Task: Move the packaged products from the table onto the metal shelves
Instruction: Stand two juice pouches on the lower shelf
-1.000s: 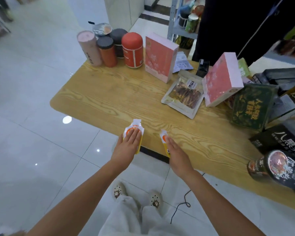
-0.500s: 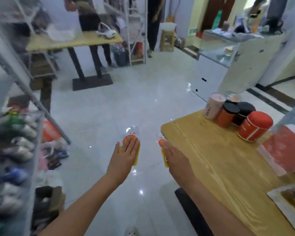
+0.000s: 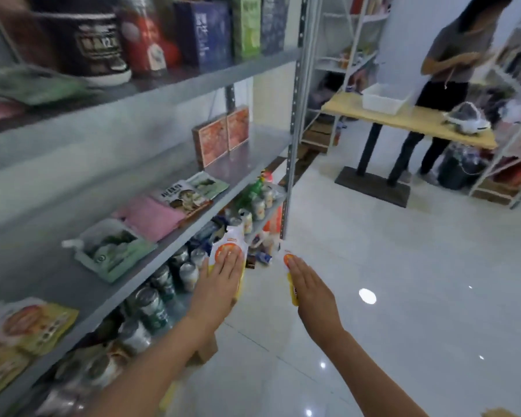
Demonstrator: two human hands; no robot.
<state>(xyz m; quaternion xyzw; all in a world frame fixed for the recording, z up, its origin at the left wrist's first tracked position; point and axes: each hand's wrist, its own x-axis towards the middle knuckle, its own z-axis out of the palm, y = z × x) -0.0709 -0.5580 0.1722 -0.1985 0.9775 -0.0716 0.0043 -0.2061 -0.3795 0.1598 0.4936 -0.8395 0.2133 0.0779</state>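
My left hand holds a white, orange and yellow pouch from above, fingers lying straight over it, thumb hidden. In my right hand is a second, similar pouch, seen edge-on and mostly covered. Both hands hover in the air just in front of the metal shelves on my left, near the front edge of the middle shelf, at about the height of the can-filled shelf below it.
The middle shelf carries a green pouch, a pink pack and orange boxes. Several cans crowd the shelf below. A steel upright stands ahead. A person works at a wooden table across the white floor.
I have turned from the wooden table to the metal shelves. Both hands lifted the pouches off the table edge and carried them over the floor to the shelf front.
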